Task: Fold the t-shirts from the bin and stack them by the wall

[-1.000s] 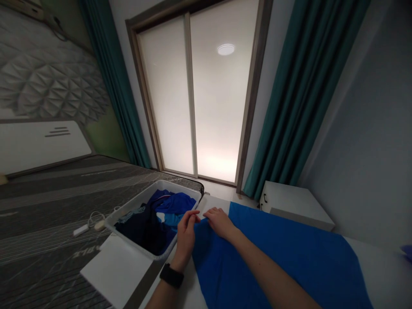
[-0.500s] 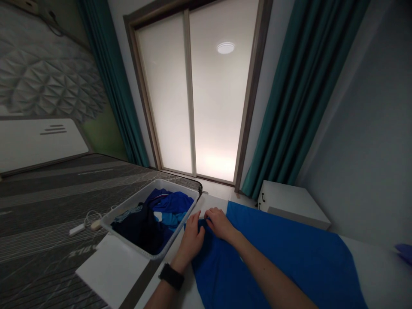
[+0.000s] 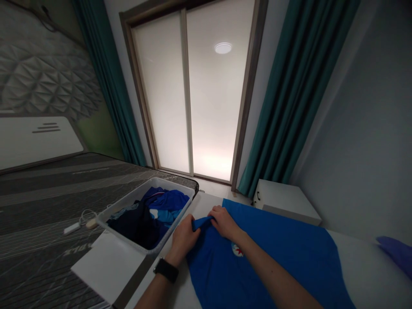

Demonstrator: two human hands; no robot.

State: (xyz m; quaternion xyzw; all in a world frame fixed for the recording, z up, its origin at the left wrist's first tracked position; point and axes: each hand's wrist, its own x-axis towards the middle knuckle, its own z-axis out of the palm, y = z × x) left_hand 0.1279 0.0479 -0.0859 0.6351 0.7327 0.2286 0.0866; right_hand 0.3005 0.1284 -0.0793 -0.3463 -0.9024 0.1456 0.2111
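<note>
Blue cloth [image 3: 283,253] spread on white table [image 3: 357,266], beside tub of clothes [image 3: 146,246]; left hand [image 3: 184,238] and right hand [image 3: 223,223] each pinch its far edge near the tub (round badge below). Likely light, limp; best gripped at corners, kept taut

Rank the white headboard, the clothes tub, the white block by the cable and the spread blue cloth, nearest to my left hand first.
1. Blue cloth: pinched in your left hand.
2. Clothes tub: just left of that hand.
3. White block: farther left, past the tub.
4. White headboard: far left, toward the back.
</note>
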